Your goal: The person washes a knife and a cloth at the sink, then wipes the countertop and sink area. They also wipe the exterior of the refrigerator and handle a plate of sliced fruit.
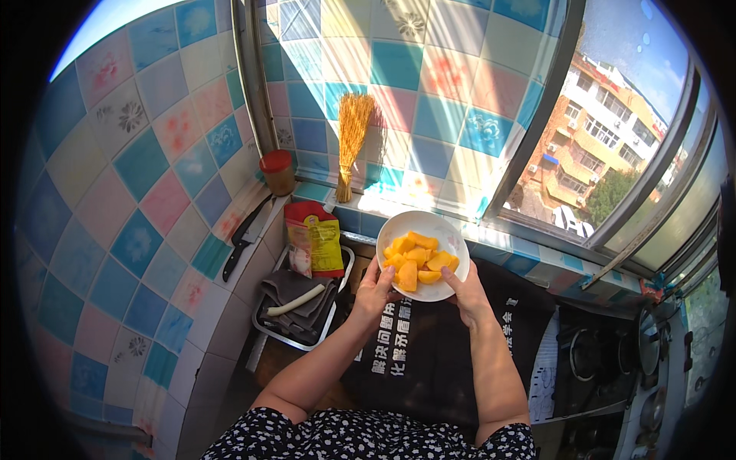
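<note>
Between my two hands is a white plate [438,292] with a faint pattern inside. Several orange-yellow chunks of what looks like cut fruit or squash [418,261] are heaped on it. My left hand [374,290] grips the plate's left rim, thumb on top. On the lower right rim, my right hand [469,294] holds on, its thumb also over the edge. The fingers under the plate are hidden. Below the plate a black cloth [445,360] with white lettering covers the counter.
At left, a metal tray [291,343] holds dark cloths [295,314], a pale stick-like piece [297,300] and packets [326,245]. A black-handled knife [240,244] lies on the tiled ledge near a red-lidded jar [277,172]. A straw brush [353,146] leans on the wall. The stove [590,356] is at right.
</note>
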Demonstrator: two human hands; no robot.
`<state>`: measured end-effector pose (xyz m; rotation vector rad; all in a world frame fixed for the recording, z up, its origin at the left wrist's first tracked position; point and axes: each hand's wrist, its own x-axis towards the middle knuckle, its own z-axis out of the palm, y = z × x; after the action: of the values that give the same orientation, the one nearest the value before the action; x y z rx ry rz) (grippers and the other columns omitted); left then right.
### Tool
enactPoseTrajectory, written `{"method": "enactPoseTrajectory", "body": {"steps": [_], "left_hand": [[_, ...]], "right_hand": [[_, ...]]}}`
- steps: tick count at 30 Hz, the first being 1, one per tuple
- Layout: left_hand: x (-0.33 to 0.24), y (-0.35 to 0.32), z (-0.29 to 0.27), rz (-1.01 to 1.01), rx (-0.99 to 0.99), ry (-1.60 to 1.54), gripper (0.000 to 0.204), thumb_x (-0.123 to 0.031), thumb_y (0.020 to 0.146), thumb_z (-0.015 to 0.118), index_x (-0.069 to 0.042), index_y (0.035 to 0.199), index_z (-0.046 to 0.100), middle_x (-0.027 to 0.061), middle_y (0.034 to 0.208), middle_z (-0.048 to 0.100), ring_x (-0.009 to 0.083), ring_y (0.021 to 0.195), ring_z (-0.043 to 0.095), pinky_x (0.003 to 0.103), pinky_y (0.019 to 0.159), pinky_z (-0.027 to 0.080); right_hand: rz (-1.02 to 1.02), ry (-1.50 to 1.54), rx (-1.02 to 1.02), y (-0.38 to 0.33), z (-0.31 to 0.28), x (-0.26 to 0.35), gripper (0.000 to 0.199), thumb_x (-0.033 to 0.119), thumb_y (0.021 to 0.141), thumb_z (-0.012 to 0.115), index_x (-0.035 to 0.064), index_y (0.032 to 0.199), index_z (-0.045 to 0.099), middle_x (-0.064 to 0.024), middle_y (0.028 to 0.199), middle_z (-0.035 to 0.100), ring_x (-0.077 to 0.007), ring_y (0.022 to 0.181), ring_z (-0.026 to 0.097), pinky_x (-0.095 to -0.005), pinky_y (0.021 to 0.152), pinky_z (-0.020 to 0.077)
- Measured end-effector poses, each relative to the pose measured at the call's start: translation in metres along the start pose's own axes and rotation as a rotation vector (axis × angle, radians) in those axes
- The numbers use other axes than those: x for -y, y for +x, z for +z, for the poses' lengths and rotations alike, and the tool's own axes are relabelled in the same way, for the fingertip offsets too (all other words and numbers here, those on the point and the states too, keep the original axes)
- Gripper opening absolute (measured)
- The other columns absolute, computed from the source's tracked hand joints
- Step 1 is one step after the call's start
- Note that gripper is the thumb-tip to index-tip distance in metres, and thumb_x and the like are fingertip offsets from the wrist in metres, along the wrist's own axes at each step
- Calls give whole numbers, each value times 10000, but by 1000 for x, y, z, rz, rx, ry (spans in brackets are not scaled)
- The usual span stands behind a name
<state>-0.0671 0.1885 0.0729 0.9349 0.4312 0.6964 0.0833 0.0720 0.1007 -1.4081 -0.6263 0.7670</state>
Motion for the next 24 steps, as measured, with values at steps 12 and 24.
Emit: {"method": "enactPoseTrajectory", "body": {"steps": [12,24], "left_hand": [[2,23,-22,-99,-54,-6,470,-331,952,424,-128,1357,299,62,1221,495,154,1023,557,277,760,502],[-21,67,-36,-38,73,49,479,-147,929,458,-140,1385,312,30,1277,443,139,1149,451,329,902,436]], "right_hand": [[196,362,74,5,6,-1,464,71,872,432,119,1326,350,-80,1197,513,-215,1025,556,-423,866,470],[91,534,-102,44,42,-27,502,31,861,428,109,1345,316,-102,1262,461,-250,1087,524,-421,908,452]]}}
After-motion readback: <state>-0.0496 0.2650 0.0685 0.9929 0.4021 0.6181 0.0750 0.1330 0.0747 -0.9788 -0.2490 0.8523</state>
